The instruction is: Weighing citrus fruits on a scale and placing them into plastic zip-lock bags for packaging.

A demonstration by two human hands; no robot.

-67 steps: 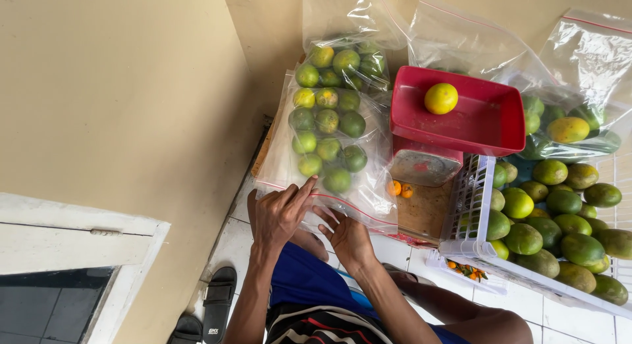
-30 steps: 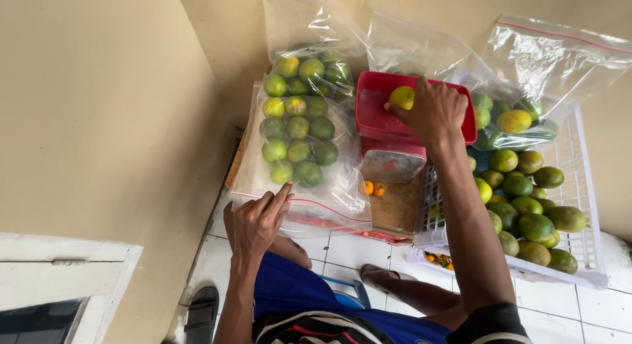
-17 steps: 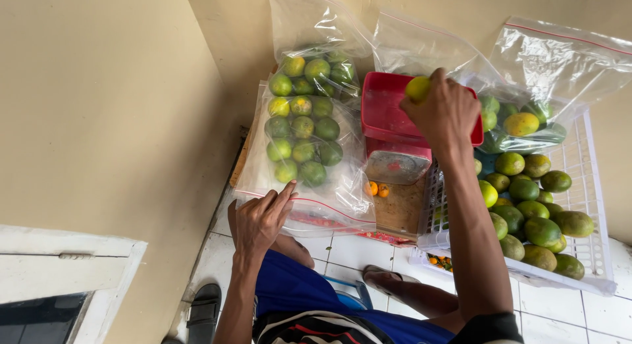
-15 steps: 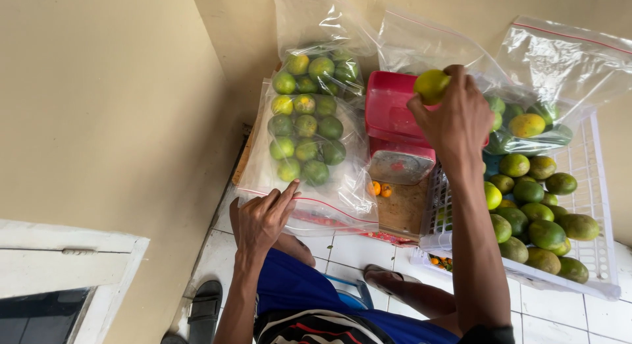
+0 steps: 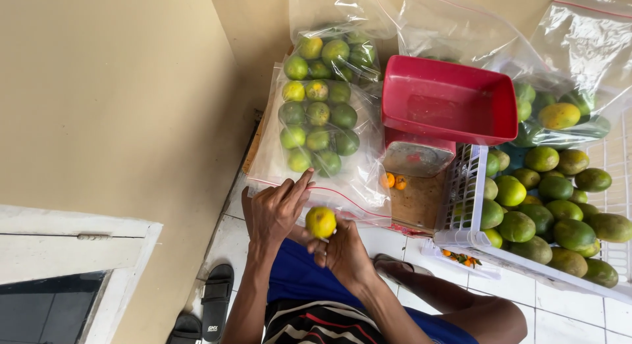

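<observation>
- At the mouth of the clear zip bag (image 5: 316,130), low in the head view: our right hand (image 5: 343,252) pinches a yellow-green citrus (image 5: 321,221) in its fingertips, grip closed on the fruit.
- Our left hand (image 5: 276,211) lies on the bag's red-striped opening edge, fingers spread and pressing on plastic; it holds nothing we can make out.
- Citrus sits just beside the left fingers, right at the bag mouth, not inside.
- Bag lies flat, packed with green and yellowish fruit. A second filled bag (image 5: 339,44) stands behind it against the wall.
- Red scale tray (image 5: 447,100) sits bare on its scale, to the right of the bag.
- White basket (image 5: 471,186) of loose fruit further right.
- Our judgement: the left fingers need to lift and part the top layer of plastic so the mouth gapes; fruit should go in low and be slid, not dropped, since the bag looks near full.
- Risk: fruit rolling off onto the tiled floor (image 5: 227,242).
</observation>
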